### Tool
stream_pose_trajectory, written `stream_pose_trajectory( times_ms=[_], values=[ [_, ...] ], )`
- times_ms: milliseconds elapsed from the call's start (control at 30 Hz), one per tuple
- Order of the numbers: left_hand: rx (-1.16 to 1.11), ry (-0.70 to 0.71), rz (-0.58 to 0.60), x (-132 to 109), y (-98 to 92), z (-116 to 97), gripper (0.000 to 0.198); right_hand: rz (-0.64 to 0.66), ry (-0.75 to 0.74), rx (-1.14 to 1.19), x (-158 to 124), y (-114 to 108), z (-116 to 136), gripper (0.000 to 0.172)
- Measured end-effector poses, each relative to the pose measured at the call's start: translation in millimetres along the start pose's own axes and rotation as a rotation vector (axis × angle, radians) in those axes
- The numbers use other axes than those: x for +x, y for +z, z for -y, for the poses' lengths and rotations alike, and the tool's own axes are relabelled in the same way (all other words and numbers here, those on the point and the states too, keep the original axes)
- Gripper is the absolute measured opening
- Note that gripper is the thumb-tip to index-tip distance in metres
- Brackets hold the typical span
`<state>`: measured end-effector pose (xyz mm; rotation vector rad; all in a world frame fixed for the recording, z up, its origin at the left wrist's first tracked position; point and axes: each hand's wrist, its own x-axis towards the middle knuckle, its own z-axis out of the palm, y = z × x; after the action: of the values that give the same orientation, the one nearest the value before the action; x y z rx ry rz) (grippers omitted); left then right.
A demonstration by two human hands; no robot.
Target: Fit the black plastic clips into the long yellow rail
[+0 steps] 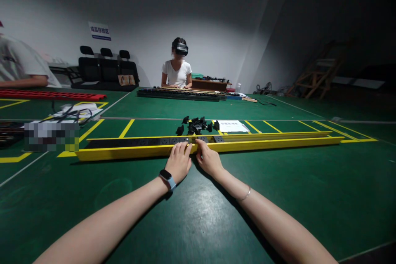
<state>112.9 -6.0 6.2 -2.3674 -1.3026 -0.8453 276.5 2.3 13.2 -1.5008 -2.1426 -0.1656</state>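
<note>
A long yellow rail (278, 143) lies across the green table in front of me. Black socket modules (136, 142) fill its left part. My left hand (179, 161), with a watch on the wrist, rests on the rail's near edge, its fingers curled over the black modules. Just to its right, my right hand (208, 157) pinches at the rail beside a black module (202, 139). What the fingertips grip is too small to make out. A pile of loose black parts (196, 125) lies just behind the rail.
A white paper sheet (232, 126) lies behind the rail. Cables and papers (74, 111) sit at the left. A person in a white shirt (176, 73) sits across at another long black strip (179, 94). Another person's arm (21, 78) and a red rail (49, 95) are far left.
</note>
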Motion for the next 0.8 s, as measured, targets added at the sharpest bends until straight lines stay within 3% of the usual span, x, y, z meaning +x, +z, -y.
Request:
stream_pose_trajectory(
  times_ms=[800],
  values=[
    [0.007,-0.011,0.006,-0.3,-3.3,-1.3,0.048,0.031,0.124,-0.176,0.3,-8.9,5.1,0.037]
  ],
)
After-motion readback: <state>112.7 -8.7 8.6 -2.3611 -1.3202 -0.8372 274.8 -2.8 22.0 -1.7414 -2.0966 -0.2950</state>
